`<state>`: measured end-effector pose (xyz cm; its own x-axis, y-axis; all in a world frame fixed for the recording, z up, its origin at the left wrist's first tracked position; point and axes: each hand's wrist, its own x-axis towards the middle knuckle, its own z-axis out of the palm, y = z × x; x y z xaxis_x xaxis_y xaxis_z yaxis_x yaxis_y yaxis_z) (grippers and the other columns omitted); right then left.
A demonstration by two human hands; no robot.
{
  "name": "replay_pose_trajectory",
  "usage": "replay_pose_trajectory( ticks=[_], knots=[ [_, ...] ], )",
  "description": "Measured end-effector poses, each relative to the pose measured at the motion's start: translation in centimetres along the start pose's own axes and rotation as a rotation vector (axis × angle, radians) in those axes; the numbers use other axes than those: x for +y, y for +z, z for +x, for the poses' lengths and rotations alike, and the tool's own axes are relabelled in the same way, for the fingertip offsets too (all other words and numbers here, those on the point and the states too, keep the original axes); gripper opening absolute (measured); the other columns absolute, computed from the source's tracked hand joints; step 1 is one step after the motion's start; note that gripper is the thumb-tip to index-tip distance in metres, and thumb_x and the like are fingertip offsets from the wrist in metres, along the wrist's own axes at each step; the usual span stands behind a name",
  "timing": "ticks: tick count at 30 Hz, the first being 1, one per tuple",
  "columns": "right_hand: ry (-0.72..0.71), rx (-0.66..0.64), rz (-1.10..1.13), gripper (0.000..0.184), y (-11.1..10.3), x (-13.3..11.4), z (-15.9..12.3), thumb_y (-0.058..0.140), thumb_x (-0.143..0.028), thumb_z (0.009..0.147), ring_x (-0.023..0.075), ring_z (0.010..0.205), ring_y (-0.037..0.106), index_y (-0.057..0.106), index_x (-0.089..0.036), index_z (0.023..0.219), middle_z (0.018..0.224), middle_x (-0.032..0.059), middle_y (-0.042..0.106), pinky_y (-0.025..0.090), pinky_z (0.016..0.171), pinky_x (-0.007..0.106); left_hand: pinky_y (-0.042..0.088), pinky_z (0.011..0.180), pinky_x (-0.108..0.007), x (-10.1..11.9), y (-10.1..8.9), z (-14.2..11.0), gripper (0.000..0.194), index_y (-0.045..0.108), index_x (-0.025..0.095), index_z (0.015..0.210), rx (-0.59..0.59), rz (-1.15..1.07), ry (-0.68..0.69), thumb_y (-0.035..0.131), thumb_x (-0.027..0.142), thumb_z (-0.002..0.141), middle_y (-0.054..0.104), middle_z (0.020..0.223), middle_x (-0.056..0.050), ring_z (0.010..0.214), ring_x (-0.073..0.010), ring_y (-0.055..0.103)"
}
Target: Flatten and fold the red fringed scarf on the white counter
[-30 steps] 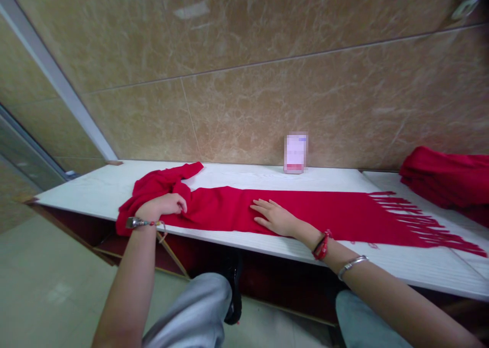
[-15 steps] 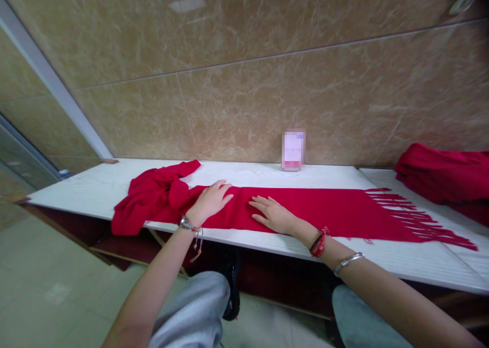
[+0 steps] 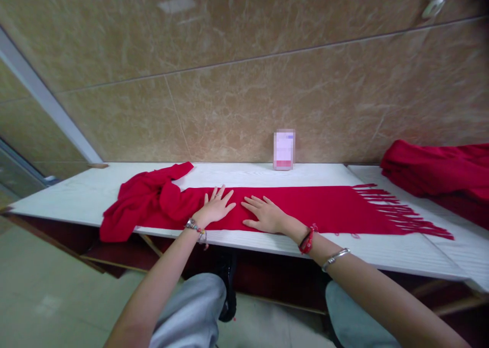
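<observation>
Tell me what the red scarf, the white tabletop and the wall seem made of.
Red scarf: matte fabric, perhaps wool; it folds loosely and ends in fringe.
White tabletop: perhaps satin wood-look laminate; faint grain streaks show.
Wall: polished stone or glazed tile; it looks veined and shiny.

Left hand (image 3: pixel 214 209), 7 o'clock from the centre of view: one finger ring (image 3: pixel 218 195); at the wrist (image 3: pixel 199 219), a silver-coloured bracelet (image 3: pixel 190 224) and a multicoloured cord (image 3: pixel 200 232) with dangling ends. Right forearm (image 3: pixel 367 276), 4 o'clock: red and black bands (image 3: pixel 306 241), then a silver bangle (image 3: pixel 336 258). Grey trousers (image 3: pixel 187 307), 7 and 5 o'clock; glossy black shoe (image 3: pixel 229 294), 6 o'clock.
</observation>
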<state>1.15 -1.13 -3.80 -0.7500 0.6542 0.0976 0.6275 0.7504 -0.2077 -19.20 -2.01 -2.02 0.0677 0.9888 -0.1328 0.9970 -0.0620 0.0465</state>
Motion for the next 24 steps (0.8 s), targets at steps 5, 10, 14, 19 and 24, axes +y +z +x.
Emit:
replay_pose_trajectory(
  ticks=[5, 10, 14, 19, 24],
  knots=[
    [-0.011, -0.032, 0.018, 0.086, -0.3, 0.0, -0.2, 0.028, -0.073, 0.075, 0.0270, 0.134, 0.015, 0.025, -0.016, 0.139, 0.145, 0.0103, 0.023, 0.007, 0.107, 0.048, 0.007, 0.100, -0.062, 0.4, 0.8, 0.4, 0.061, 0.012, 0.035, 0.140, 0.001, -0.022, 0.000, 0.012, 0.061, 0.085, 0.002, 0.149, -0.001, 0.134, -0.0325, -0.002],
    [-0.026, -0.036, 0.073, 0.092, -0.3, 0.2, -0.2, 0.033, -0.076, 0.070, 0.0278, 0.134, 0.015, 0.025, -0.015, 0.139, 0.145, 0.0117, 0.023, 0.005, 0.107, 0.049, 0.008, 0.101, -0.060, 0.4, 0.0, 0.7, 0.062, 0.010, 0.034, 0.141, -0.098, -0.015, -0.027, 0.016, 0.061, 0.085, -0.001, 0.149, -0.003, 0.134, -0.0327, -0.001],
    [0.000, 0.085, 0.167, 0.072, -0.7, 0.9, 0.4, 0.027, -0.063, 0.083, 0.0242, 0.131, 0.023, 0.032, -0.015, 0.136, 0.142, 0.0118, 0.032, 0.016, 0.107, 0.044, 0.008, 0.102, -0.058, 1.6, -1.0, 0.6, 0.059, 0.015, 0.029, 0.141, -0.042, -0.006, -0.007, 0.019, 0.055, 0.087, -0.003, 0.149, -0.005, 0.134, -0.0299, -0.004],
    [0.209, 0.214, 0.085, 0.061, -1.9, 2.6, 0.5, 0.025, -0.053, 0.088, 0.0276, 0.132, 0.019, 0.030, -0.016, 0.137, 0.143, 0.0129, 0.028, 0.017, 0.104, 0.052, 0.013, 0.103, -0.055, 2.9, -0.6, 1.8, 0.056, 0.015, 0.031, 0.140, 0.119, -0.031, 0.056, 0.016, 0.053, 0.089, -0.001, 0.149, -0.004, 0.135, -0.0280, -0.001],
    [0.272, 0.028, -0.009, 0.071, -1.2, 3.6, -0.8, 0.024, -0.063, 0.083, 0.0310, 0.133, 0.014, 0.026, -0.019, 0.139, 0.146, 0.0102, 0.020, 0.014, 0.102, 0.058, 0.013, 0.098, -0.063, 2.7, 1.0, 3.2, 0.056, 0.015, 0.033, 0.140, 0.026, -0.023, 0.046, 0.014, 0.054, 0.088, 0.006, 0.149, -0.003, 0.134, -0.0333, 0.005]
  ],
)
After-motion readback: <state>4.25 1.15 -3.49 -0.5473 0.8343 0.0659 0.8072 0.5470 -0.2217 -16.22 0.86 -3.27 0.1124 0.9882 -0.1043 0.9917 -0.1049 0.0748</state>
